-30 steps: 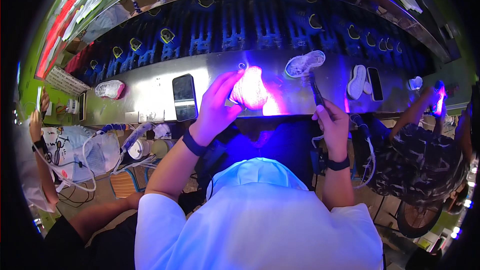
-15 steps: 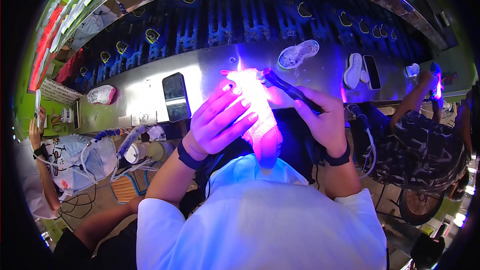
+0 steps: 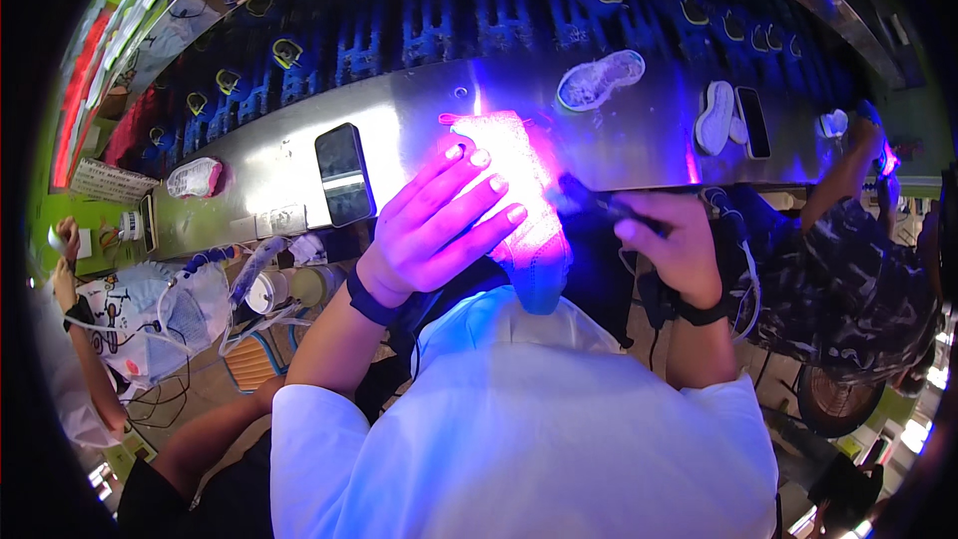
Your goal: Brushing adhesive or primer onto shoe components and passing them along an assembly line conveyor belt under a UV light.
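A shoe [image 3: 534, 225], washed in bright pink and purple light, lies lengthwise before me, its near end against my white shirt front. My left hand [image 3: 429, 230] grips it from the left, fingers laid across its upper side. In my right hand [image 3: 679, 245] is a dark brush [image 3: 589, 198], gripped by its handle. The brush head is blurred and sits close to the shoe's right side; whether it touches cannot be made out.
A metal bench [image 3: 269, 165] spans the far side. On it lie a black phone [image 3: 344, 175], a white shoe sole [image 3: 601, 80], more soles [image 3: 714, 118] beside another phone [image 3: 751, 123], and a pink-white shoe piece [image 3: 195, 178]. Co-workers sit left and right [image 3: 838, 279]. A dark conveyor [image 3: 479, 20] runs behind.
My right hand has drawn the brush toward me and right, from the shoe's far end to its right side. My left hand keeps its hold. The view has shifted slightly.
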A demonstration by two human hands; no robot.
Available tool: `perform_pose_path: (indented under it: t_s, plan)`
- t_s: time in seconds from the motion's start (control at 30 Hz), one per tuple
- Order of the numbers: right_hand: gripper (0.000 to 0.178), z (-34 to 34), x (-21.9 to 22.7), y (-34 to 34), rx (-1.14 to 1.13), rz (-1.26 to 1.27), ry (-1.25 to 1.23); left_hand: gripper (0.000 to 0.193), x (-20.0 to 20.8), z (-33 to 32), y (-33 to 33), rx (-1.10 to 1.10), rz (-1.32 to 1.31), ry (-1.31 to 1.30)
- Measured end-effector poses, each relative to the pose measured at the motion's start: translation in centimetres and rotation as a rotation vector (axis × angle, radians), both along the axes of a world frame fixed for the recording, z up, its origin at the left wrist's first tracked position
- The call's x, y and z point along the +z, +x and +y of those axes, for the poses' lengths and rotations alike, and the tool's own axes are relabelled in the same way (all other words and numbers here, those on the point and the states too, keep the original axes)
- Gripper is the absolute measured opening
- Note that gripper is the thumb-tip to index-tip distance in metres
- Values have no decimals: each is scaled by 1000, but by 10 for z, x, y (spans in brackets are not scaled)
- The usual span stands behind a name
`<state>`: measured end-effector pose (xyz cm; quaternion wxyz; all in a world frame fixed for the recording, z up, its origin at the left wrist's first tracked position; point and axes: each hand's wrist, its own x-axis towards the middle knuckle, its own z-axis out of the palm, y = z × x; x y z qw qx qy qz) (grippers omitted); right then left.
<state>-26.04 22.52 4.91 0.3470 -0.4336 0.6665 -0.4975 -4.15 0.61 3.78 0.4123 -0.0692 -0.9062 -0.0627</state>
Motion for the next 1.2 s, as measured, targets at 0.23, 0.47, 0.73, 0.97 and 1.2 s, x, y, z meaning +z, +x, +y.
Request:
perform_pose_path:
  t_s: [0.23, 0.47, 0.73, 0.97, 1.2]
  plan:
    - [31, -15, -9, -4, -100, 41, -29, 30, -6, -1, -10, 32, -1, 41]
    - [30, -3, -10, -9, 1, -34, -17, 47, -20, -1, -13, 129, 5, 173]
    - [30, 1, -11, -6, -35, -67, 37, 56, -25, 5, -13, 220, -73, 340]
    - [30, 3, -27, -4, -72, -40, 17, 64, -30, 16, -16, 250, -124, 462]
    - [32, 11, -22, -10, -16, -113, 74, 64, -36, 19, -16, 269, -94, 502]
